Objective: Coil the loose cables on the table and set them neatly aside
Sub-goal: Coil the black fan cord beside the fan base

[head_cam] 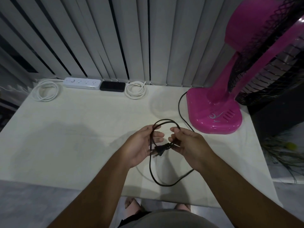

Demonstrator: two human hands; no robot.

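Note:
A black power cable (164,181) runs from the pink fan across the table (74,129) into both my hands. My left hand (139,147) holds a loop of it, with the black plug (159,149) lying across its palm. My right hand (185,143) pinches the cable just behind the plug. One loop arcs above my fingers and a longer one sags toward the table's front edge. Two white cables lie coiled at the back: one at the far left (45,92), one (135,89) right of a black device.
A pink standing fan (213,111) fills the back right of the table. A white power strip (82,83) and a black device (112,86) sit along the back edge under vertical blinds. My feet show below the front edge.

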